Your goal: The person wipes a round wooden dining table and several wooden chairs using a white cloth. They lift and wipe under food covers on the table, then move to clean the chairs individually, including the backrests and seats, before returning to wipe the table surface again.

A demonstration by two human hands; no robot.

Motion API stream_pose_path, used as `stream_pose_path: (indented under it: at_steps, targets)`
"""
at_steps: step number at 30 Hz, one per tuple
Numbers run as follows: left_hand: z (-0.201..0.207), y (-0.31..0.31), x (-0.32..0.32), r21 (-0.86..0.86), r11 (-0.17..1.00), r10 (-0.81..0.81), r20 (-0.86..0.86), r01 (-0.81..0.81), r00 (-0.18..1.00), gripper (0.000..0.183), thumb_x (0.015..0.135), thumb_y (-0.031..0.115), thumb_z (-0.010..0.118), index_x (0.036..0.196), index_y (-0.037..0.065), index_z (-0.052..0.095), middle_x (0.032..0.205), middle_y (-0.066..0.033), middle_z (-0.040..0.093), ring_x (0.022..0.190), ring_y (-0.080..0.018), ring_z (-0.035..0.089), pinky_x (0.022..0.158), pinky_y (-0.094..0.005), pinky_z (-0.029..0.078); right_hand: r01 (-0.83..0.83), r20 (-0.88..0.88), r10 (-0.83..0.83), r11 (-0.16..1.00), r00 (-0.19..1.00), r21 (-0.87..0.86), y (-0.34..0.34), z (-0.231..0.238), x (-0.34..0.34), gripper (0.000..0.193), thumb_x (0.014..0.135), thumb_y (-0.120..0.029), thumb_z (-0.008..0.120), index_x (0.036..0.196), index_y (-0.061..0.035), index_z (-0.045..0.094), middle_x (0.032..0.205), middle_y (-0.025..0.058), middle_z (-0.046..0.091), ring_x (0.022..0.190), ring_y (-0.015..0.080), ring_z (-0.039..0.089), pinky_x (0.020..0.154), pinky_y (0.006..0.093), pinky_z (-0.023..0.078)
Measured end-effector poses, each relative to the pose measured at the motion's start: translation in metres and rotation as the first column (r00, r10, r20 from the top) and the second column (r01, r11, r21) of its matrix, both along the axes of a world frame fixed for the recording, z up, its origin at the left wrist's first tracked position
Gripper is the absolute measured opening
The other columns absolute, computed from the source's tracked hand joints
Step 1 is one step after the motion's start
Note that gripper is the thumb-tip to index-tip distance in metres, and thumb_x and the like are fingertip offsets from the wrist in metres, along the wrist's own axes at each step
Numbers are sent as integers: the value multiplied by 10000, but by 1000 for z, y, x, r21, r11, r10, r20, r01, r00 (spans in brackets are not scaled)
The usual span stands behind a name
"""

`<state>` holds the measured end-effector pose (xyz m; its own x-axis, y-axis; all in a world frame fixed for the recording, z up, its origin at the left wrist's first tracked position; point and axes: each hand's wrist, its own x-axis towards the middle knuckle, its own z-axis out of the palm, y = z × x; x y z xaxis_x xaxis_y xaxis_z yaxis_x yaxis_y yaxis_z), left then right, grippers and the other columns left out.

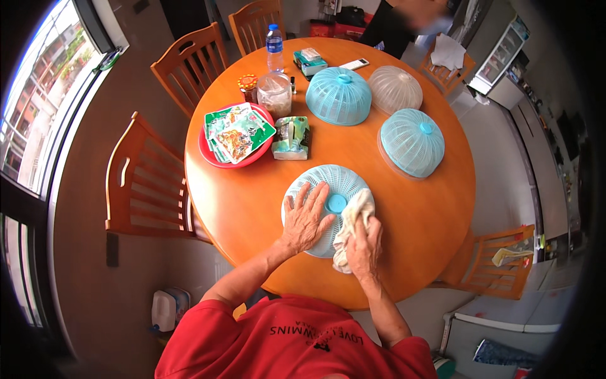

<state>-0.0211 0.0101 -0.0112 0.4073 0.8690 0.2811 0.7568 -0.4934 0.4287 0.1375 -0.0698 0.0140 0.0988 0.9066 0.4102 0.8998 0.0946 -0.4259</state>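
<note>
Right grip point(363, 248) pinches a cream cloth point(357, 207) against a blue mesh food cover point(336, 176), centre frame; left grip point(305, 222), spread on top, should brace it while light strokes follow its curve.

The left forearm point(255, 270) extends obliquely from the lower left, elbow bent outward. The left hand point(304, 224) is palm down, fingers point(312, 196) spread and directed away from the torso, thumb point(326, 223) angled right. The right forearm point(382, 307) rises from the lower right, inclined leftward. The right hand point(364, 252) is palm down, fingers bent in a grasp. The hands are apart.
</note>
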Motion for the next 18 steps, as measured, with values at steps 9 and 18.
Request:
stream_pose_path:
  at_steps: [9, 18]
  targets:
    - [-2, 2, -4, -34, 999, -3, 104, 7, 995, 806, 818, 681, 460, 1417, 149, 378, 1485, -26, 339, 1356, -284, 281, 1044, -565, 168, -499, 97, 508, 860, 856, -108, -30, -2, 6, 323, 721, -40, 609, 1042, -54, 638, 1131, 139, 508, 952, 315, 530, 784, 417, 478]
    - [-39, 2, -38, -520, 836, 460, 494, -173, 737, 1066, 682, 622, 730, 1446, 38, 271, 1422, -291, 242, 1325, -455, 253, 1082, -529, 272, 61, -605, -272, 936, 748, -345, -22, -36, 93, 352, 860, -87, 502, 1187, 32, 558, 1079, 166, 573, 970, 290, 587, 840, 357, 468]
